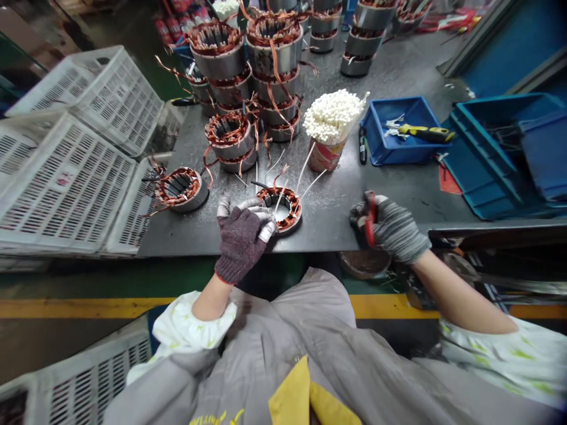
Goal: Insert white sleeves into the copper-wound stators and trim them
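My left hand (243, 235), in a dark purple glove with white-wrapped fingertips, grips the left rim of a stator (293, 219) wound with copper wire near the table's front edge. Thin white sticks or ties poke up from its windings, and others lie on the table around it. My right hand (390, 227), in a grey striped glove, is closed around a red-handled hand tool (370, 219) at the table edge, apart from the stator. The tool's working end cannot be made out. Beyond the stator stands a cup (325, 156) packed with white sticks (334, 115).
Another stator (186, 190) sits to the left, with stacked stators (273, 59) behind. At right, a blue bin (381, 144) holds a yellow-and-black tool (425, 133), beside a larger teal crate (469, 177). A small black tool (362, 146) lies nearby. White crates (66, 183) flank the table's left side.
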